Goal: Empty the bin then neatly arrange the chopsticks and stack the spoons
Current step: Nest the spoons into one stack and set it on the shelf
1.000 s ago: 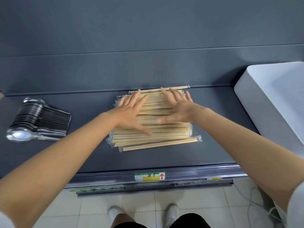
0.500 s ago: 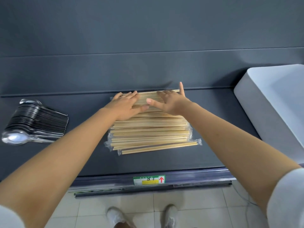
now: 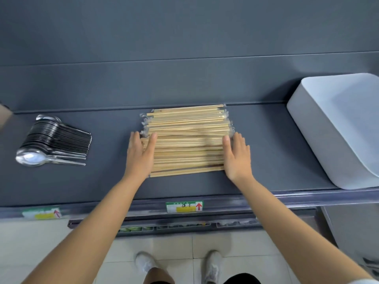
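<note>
The light, slippery wrapped wooden chopsticks [image 3: 187, 140] slide easily, so the left hand [image 3: 139, 156] and right hand [image 3: 238, 158] press flat, straight fingers [image 3: 240, 140] against both ends.

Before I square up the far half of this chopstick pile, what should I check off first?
1. Left hand flat against the pile's left ends: ok.
2. Right hand flat against its right ends: ok.
3. Chopsticks all flush: not ok, far packs jut past the near ones on the right.
4. Spoons nested in one stack, apart from the pile: ok.
5. Bin emptied: cannot tell, cut off at the frame edge.
</note>
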